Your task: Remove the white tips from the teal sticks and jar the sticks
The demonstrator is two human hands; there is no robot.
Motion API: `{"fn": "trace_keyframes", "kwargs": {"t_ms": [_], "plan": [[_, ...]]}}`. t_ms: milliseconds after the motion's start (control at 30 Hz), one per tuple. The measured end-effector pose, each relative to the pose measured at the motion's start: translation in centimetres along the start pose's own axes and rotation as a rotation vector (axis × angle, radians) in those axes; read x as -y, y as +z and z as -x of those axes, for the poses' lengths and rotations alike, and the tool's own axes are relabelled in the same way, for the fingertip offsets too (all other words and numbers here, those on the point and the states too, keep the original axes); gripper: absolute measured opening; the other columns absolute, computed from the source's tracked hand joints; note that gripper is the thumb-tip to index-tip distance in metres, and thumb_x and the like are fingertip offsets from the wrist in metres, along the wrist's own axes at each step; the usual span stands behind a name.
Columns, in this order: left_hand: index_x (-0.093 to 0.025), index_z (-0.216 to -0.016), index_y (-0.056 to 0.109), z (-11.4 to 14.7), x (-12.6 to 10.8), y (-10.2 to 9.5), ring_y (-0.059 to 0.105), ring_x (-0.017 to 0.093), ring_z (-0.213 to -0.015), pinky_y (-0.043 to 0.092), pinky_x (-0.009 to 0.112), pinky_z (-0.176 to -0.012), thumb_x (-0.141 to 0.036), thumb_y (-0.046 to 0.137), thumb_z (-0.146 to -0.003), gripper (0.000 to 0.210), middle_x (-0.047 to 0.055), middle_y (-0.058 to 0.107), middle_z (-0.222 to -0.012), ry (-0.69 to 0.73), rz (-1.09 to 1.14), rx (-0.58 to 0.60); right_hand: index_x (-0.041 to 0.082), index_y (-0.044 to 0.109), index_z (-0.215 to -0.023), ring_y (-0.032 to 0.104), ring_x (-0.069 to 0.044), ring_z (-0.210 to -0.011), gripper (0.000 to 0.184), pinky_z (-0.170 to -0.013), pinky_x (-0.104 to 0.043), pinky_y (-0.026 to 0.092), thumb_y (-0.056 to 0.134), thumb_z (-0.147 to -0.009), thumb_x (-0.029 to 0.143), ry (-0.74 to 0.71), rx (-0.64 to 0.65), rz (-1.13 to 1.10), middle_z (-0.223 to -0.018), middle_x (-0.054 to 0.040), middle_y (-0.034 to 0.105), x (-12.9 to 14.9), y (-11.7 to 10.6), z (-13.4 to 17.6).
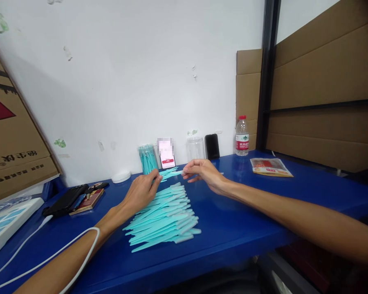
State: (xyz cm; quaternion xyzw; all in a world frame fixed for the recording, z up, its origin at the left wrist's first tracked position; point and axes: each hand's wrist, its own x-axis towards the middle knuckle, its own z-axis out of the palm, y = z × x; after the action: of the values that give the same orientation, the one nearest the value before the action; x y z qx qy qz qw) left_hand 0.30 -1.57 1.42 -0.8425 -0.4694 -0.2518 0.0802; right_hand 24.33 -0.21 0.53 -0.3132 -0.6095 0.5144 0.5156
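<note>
Already, teal sticks are filling a clear jar [147, 158] behind the stick pile [165, 216]. The left hand [142, 191] is pinching sticks at the pile's far end; the right hand [204, 171], beyond it, is gripping one stick [171, 173]. Most sticks are lying loose.

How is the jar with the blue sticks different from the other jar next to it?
The left jar is packed with teal sticks standing upright; the right jar looks empty. The left jar stands just behind the left hand, the right jar behind the right hand. Both are clear, upright and against the wall on the blue table.
</note>
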Motion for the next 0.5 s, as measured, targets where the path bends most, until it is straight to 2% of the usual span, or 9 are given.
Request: {"fn": "trace_keyframes", "kwargs": {"t_ms": [100, 267, 400, 500], "plan": [[-0.023, -0.083, 0.042, 0.2, -0.5, 0.2, 0.046, 0.016, -0.052, 0.026, 0.027, -0.055, -0.039, 0.027, -0.098, 0.027, -0.003, 0.047, -0.059, 0.020, -0.001, 0.019, 0.013, 0.063, -0.076, 0.066, -0.015, -0.068, 0.024, -0.059, -0.025, 0.052, 0.075, -0.070, 0.033, -0.054, 0.040, 0.066, -0.073, -0.0060, 0.069, 0.0, 0.5, 0.1], [-0.022, -0.082, 0.042, 0.7, -1.3, 0.4, 0.049, 0.016, -0.057, 0.028, 0.027, -0.057, -0.038, 0.026, -0.099, 0.029, -0.001, 0.052, -0.065, 0.042, 0.033, 0.024, 0.013, 0.062, -0.071, 0.065, -0.015, -0.061, 0.031, -0.061, -0.029, 0.053, 0.080, -0.063, 0.037, -0.110, 0.070, 0.097, -0.064, -0.0038, 0.066, 0.3, 1.2, 0.4], [-0.021, -0.080, 0.043, 0.8, -1.4, 0.2, 0.045, 0.014, -0.055, 0.027, 0.026, -0.057, -0.037, 0.030, -0.098, 0.027, -0.002, 0.050, -0.063, 0.068, 0.058, -0.028, 0.013, 0.064, -0.078, 0.066, -0.016, -0.063, 0.024, -0.063, -0.030, 0.054, 0.075, -0.070, 0.032, -0.143, 0.099, 0.136, -0.067, -0.0040, 0.067, 0.3, 1.1, 0.4], [-0.021, -0.080, 0.045, 0.8, -1.3, 0.2, 0.044, 0.014, -0.054, 0.027, 0.026, -0.056, -0.036, 0.034, -0.097, 0.026, -0.003, 0.048, -0.061, 0.087, 0.050, -0.065, 0.015, 0.067, -0.083, 0.065, -0.016, -0.068, 0.013, -0.065, -0.030, 0.051, 0.066, -0.081, 0.028, -0.239, 0.112, 0.383, -0.072, -0.0043, 0.068, 0.3, 0.9, 0.5]]}}
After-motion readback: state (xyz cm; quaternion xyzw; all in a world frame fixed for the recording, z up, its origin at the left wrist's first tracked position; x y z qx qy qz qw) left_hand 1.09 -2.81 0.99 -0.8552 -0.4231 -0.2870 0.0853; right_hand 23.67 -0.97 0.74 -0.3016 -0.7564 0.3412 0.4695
